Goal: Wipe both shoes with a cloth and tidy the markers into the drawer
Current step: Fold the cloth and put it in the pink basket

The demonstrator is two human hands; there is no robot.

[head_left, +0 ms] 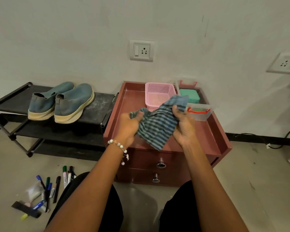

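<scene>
Striped blue-and-grey cloth (157, 124) hangs bunched between my two hands above the top tray of the reddish-brown drawer cabinet (214, 131). My left hand (130, 126), with a beaded bracelet (119, 146) at the wrist, pinches one edge in curled fingers, and my right hand (183, 126) grips the opposite edge near the top. Both dusty blue slip-on shoes (60, 101) sit side by side on the black rack (100, 102) to the left, heels toward me. Loose markers (57, 188) lie scattered on the floor by my left knee. Both cabinet drawers are closed. A pink mesh basket (157, 92) and a clear plastic box (199, 104) stand on the tray behind the cloth.
</scene>
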